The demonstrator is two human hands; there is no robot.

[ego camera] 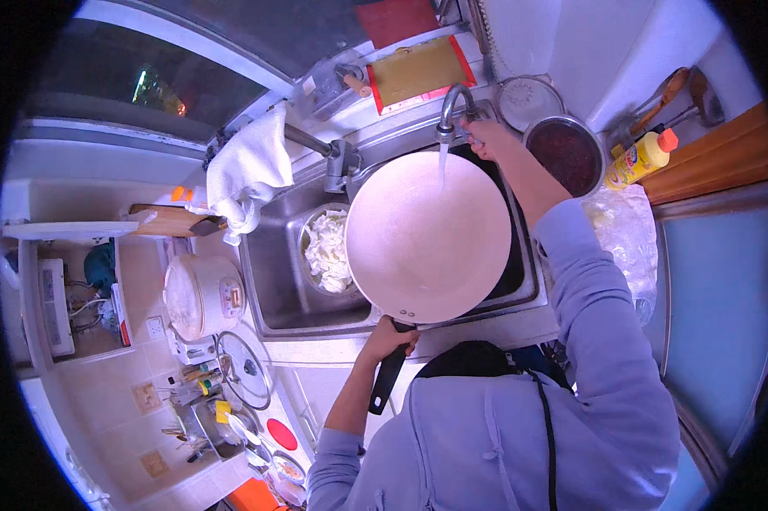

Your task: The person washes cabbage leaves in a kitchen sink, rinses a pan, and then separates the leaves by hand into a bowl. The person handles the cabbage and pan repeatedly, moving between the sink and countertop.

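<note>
My left hand [389, 340] is closed around the black handle of a wide, pale-coated frying pan [428, 243], which is held over the right basin of a double steel sink [275, 281]. A thin stream of water runs into the pan from a curved metal faucet [455, 102]. At the faucet's right side, the fingers of my right hand [483, 137] touch what looks like its lever, mostly hidden by them. In the left basin, partly covered by the pan's rim, a round bowl holds white, torn-looking pieces of food [328, 252].
Right of the sink stand a pot with dark contents [564, 156], a glass lid [529, 102] and a yellow bottle [639, 160]. A second faucet [338, 167] and a white towel [253, 169] are at the left, near a rice cooker [202, 297] and another glass lid [246, 370].
</note>
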